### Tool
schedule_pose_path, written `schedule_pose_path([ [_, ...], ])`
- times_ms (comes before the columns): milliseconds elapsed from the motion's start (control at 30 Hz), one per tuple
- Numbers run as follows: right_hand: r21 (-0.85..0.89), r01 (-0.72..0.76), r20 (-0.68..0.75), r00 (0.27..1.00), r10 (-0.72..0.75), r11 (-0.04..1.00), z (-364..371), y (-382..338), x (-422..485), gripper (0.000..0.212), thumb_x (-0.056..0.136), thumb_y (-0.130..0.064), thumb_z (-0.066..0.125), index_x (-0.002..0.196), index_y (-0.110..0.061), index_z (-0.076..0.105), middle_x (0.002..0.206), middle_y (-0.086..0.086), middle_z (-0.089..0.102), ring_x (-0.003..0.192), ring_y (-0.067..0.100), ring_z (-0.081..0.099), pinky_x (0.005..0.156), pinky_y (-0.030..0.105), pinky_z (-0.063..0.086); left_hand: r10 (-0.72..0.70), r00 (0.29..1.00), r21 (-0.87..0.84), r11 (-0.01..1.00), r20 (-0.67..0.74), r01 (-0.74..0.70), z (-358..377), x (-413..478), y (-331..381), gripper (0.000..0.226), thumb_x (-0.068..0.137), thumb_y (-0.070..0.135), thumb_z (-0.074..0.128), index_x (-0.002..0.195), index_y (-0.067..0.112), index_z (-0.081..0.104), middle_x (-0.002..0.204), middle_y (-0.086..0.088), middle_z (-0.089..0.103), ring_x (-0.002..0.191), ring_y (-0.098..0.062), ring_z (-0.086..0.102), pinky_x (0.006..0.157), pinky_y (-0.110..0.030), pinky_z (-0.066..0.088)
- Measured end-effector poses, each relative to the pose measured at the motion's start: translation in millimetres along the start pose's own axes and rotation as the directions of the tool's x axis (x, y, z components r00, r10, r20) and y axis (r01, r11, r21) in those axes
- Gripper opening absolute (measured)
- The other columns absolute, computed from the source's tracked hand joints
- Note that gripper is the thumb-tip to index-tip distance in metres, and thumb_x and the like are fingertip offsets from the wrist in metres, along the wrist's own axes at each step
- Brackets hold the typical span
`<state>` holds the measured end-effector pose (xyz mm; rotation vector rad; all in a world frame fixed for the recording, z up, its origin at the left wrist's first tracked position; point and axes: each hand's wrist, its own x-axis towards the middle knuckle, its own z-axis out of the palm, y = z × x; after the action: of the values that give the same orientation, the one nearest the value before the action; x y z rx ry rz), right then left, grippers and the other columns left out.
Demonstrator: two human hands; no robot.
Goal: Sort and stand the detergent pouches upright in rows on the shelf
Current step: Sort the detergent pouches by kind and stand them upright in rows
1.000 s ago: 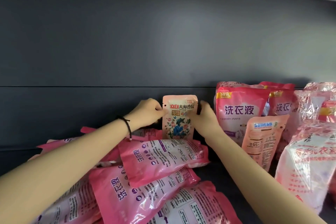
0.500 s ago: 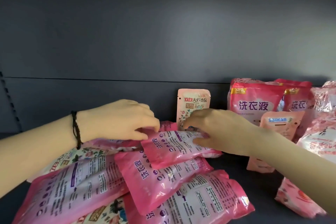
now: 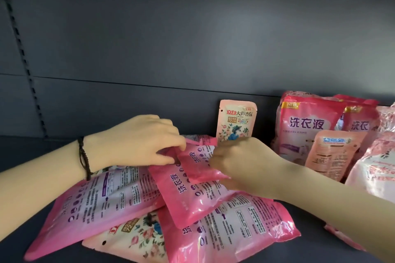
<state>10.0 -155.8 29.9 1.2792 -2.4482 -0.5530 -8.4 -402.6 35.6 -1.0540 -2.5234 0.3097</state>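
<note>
Both hands had dropped from the sachet to the top pouch at its 6 o'clock, left hand pinching one end seam, right hand curled round the other; it looked limp, slick, probably sloshy.

Bare shelf floor lies open at far left and in the near strip right of centre. A heap of flat pouches fills the middle; standing pouches block the right, a small upright pouch stands against the far wall.
</note>
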Motion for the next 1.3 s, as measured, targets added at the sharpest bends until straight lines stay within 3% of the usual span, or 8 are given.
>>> schedule_pose_path([
  [133, 0.128, -0.156, -0.186, 0.966, 0.179, 0.979, 21, 0, 4, 0.009, 0.081, -0.012, 0.055, 0.076, -0.012, 0.063, 0.073, 0.0, 0.065, 0.063, 0.025, 0.062, 0.054, 0.029, 0.045, -0.147, 0.988, -0.129, 0.982, -0.05, 0.139, 6, -4, 7, 0.039, 0.081, 0.062, 0.045, 0.116, 0.045, 0.052, 0.11, 0.026, 0.057, 0.105, 0.004, 0.046, 0.088, -0.023, 0.041],
  [333, 0.696, -0.357, -0.279, 0.664, 0.693, 0.623, 35, 49, 6, 0.02, 0.087, -0.006, 0.058, 0.093, -0.012, 0.076, 0.087, 0.006, 0.075, 0.078, 0.024, 0.069, 0.075, 0.033, 0.054, -0.363, 0.932, -0.461, 0.825, 0.015, 0.328, 15, 10, 5, 0.066, 0.069, 0.07, 0.063, 0.128, 0.049, 0.044, 0.123, 0.035, 0.043, 0.114, 0.013, 0.038, 0.092, -0.016, 0.034],
  [433, 0.848, -0.31, -0.236, 0.503, 0.831, 0.429, 39, 71, 7, 0.018, 0.087, -0.002, 0.061, 0.091, -0.01, 0.077, 0.086, 0.002, 0.074, 0.069, 0.008, 0.064, 0.069, 0.011, 0.048, -0.527, 0.85, -0.739, 0.573, -0.001, 0.355, 23, 38, 7, 0.061, 0.071, 0.049, 0.076, 0.125, 0.034, 0.054, 0.121, 0.025, 0.055, 0.11, 0.009, 0.051, 0.089, -0.012, 0.036],
  [600, 0.989, -0.137, -0.005, 0.32, 0.947, 0.051, 50, 90, 17, 0.027, 0.091, -0.003, 0.057, 0.074, -0.021, 0.069, 0.081, 0.012, 0.071, 0.083, 0.038, 0.067, 0.08, 0.053, 0.055, -0.661, 0.739, -0.971, 0.064, 0.131, 0.229, 39, 86, 13, 0.017, 0.085, 0.012, 0.071, 0.096, 0.02, 0.062, 0.094, 0.001, 0.072, 0.091, -0.01, 0.068, 0.087, -0.028, 0.053],
  [733, 0.991, -0.095, 0.114, 0.216, 0.97, -0.095, 61, 96, 15, 0.029, 0.092, -0.003, 0.054, 0.074, -0.023, 0.066, 0.079, 0.01, 0.068, 0.08, 0.028, 0.064, 0.079, 0.049, 0.055, -0.709, 0.685, -0.986, -0.125, 0.167, 0.111, 41, 119, 21, 0.007, 0.094, 0.006, 0.057, 0.09, 0.01, 0.054, 0.096, -0.007, 0.068, 0.095, -0.021, 0.066, 0.089, -0.032, 0.054],
  [900, 0.972, -0.208, 0.15, 0.17, 0.974, -0.114, 71, 91, 14, 0.019, 0.096, -0.008, 0.047, 0.084, -0.012, 0.061, 0.069, -0.002, 0.059, 0.065, 0.017, 0.055, 0.059, 0.029, 0.044, -0.725, 0.68, -0.992, -0.035, 0.108, 0.121, 35, 141, 29, 0.003, 0.099, 0.013, 0.05, 0.096, 0.011, 0.05, 0.106, -0.016, 0.066, 0.098, -0.028, 0.067, 0.086, -0.041, 0.057],
  [1067, 0.964, -0.217, 0.204, 0.222, 0.953, -0.156, 66, 89, 10, 0.024, 0.098, -0.01, 0.045, 0.078, -0.019, 0.057, 0.082, 0.007, 0.063, 0.088, 0.03, 0.063, 0.084, 0.049, 0.054, -0.737, 0.67, -0.985, 0.035, 0.088, 0.168, 30, 135, 33, 0.006, 0.098, 0.012, 0.052, 0.094, 0.007, 0.049, 0.11, -0.027, 0.062, 0.1, -0.041, 0.064, 0.085, -0.052, 0.055],
  [1300, 0.963, -0.165, 0.25, 0.249, 0.936, -0.213, 67, 83, -1, 0.018, 0.095, -0.006, 0.049, 0.088, -0.016, 0.062, 0.088, 0.004, 0.064, 0.092, 0.024, 0.062, 0.088, 0.046, 0.054, -0.737, 0.672, -0.975, 0.089, 0.073, 0.204, 27, 130, 40, 0.006, 0.096, 0.015, 0.055, 0.096, 0.01, 0.053, 0.105, -0.021, 0.065, 0.095, -0.035, 0.067, 0.082, -0.05, 0.057],
])
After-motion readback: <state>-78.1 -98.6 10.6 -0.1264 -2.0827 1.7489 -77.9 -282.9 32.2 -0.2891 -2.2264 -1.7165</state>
